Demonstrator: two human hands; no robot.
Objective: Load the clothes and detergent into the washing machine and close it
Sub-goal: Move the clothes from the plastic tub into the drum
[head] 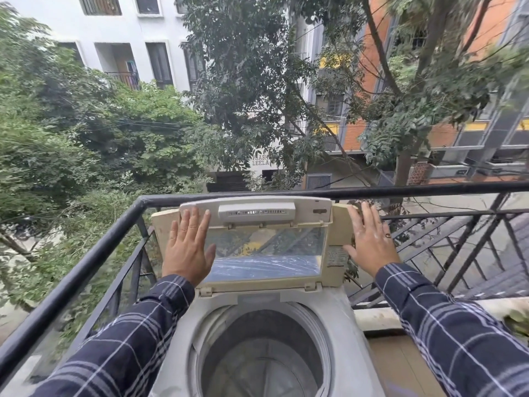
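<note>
Balcony railing, lid up — left hand, right hand

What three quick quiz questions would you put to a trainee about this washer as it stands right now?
1. True or false: the washing machine's lid is shut.
2. What shows inside the drum? A) a pile of clothes B) only its bare wall and floor C) a detergent bottle
3. Fill in: the left hand and the right hand are both flat with fingers spread; the ring is on the ___ one.
Key: 1 false, the lid stands raised; 2 B; 3 right.
</note>
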